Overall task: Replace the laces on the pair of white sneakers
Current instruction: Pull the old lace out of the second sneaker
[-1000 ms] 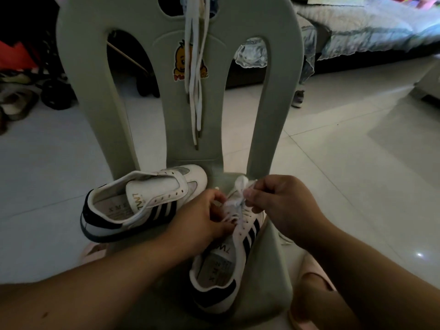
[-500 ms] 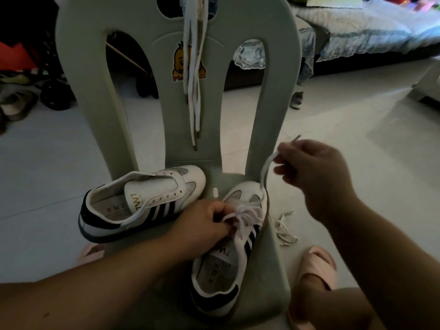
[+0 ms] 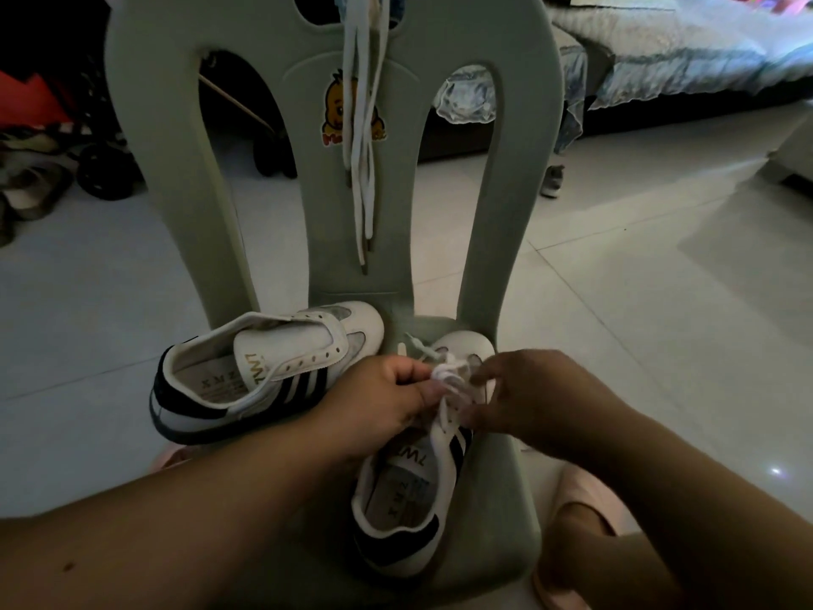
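Two white sneakers with black stripes sit on a pale green plastic chair seat. The left sneaker lies on its side with bare eyelets and no lace. The right sneaker points away from me and carries a white lace through its eyelets. My left hand pinches the lace near the toe end. My right hand reaches in from the right, fingertips at the same lace; its grip is partly hidden. More white laces hang over the chair back.
The chair back with a duck sticker rises behind the shoes. A pink slipper is on the tiled floor at the right. A bed stands at the back right, clutter at the back left.
My right hand had pulled a lace end up and to the right; now it has come back down to the laced sneaker. My left hand stayed on the lace.
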A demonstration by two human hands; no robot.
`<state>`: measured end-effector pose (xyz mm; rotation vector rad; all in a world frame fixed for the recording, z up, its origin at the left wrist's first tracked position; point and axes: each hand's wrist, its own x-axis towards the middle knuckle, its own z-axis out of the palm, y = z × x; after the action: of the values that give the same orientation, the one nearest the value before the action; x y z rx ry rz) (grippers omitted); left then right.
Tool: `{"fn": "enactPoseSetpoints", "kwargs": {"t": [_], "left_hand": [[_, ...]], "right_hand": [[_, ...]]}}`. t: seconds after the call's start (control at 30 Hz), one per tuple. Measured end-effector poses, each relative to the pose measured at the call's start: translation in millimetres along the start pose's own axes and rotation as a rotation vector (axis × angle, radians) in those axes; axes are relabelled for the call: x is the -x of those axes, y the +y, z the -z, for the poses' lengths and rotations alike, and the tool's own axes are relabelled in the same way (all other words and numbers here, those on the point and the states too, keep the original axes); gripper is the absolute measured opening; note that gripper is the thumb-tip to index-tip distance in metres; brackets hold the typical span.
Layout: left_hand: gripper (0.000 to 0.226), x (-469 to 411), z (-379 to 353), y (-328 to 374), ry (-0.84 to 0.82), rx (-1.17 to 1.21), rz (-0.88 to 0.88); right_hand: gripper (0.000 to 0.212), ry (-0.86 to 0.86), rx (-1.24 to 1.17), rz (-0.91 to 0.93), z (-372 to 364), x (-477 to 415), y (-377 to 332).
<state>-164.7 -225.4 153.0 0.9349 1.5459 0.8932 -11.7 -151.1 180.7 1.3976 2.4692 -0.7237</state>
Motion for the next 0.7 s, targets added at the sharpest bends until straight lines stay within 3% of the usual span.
{"fn": "enactPoseSetpoints", "kwargs": {"t": [0.03,0.1,0.2,0.4,0.57,0.7], "left_hand": [[0.01,0.5,0.1,0.5,-0.006,0.025,0.006],[0.01,1.7,-0.2,1.8,-0.015,0.082,0.023],[0.008,2.9,0.3,1.8,-0.004,0.099,0.035],[0.008,6.6,4.1,0.2,0.051,0.11,0.058],[0.014,5.5,3.1,-3.3,0.062,0.03,0.033],[0.019,5.7,5.7,-6.2,0.055,0.044,0.05]], "right_hand": [[0.032,-0.005,-0.079,0.002,-2.5,-0.2,-0.9],[0.008,-0.013,-0.194,0.036,-4.2,-0.9,-4.5],[0.019,0.012,-0.236,0.057,-2.6,-2.3,-5.1],[0.014,0.048,-0.652,-0.021,10.4,-1.1,-2.1],[0.018,0.263,-0.755,-0.119,6.5,-1.2,-3.9],[0.019,0.487,-1.242,-0.316,26.7,-7.2,17.0]]}}
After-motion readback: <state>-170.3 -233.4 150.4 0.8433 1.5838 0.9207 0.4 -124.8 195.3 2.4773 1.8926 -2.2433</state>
